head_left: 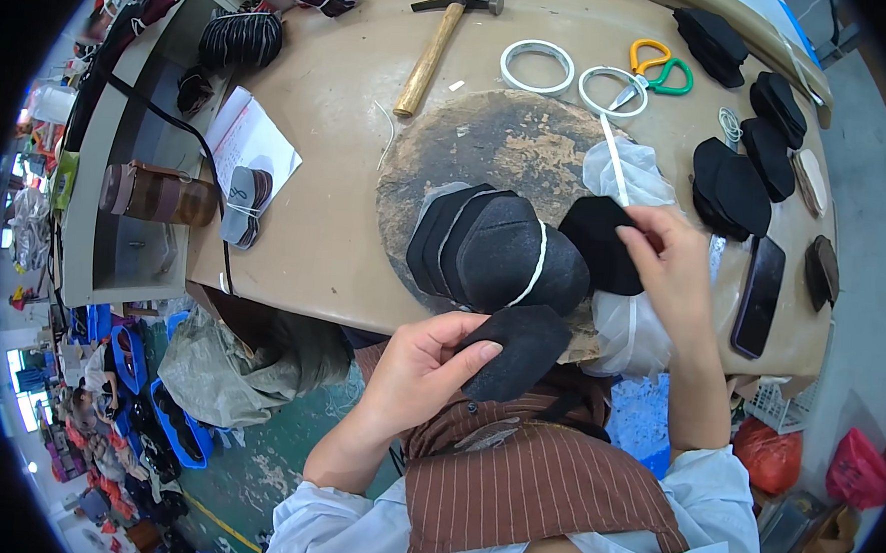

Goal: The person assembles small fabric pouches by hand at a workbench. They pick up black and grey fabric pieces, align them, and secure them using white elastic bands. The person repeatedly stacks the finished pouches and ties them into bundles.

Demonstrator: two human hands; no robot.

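Left hand (423,368): fingers pinched a black piece (521,353), lower middle.
Right hand (671,250): fingers pinched another black piece (599,243), right of middle.
Tied bundle (477,246): lay mid-frame, long way left to right, just up from the nearer left fingers.

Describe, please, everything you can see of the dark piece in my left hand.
The dark piece is black-grey and looks flat, its outline rounded, slightly angular; the matte surface looks like cloth. The left hand pinches its left end, thumb on top, hiding that part. It is held near the table edge; whether it touches the tied dark bundle, I cannot tell.
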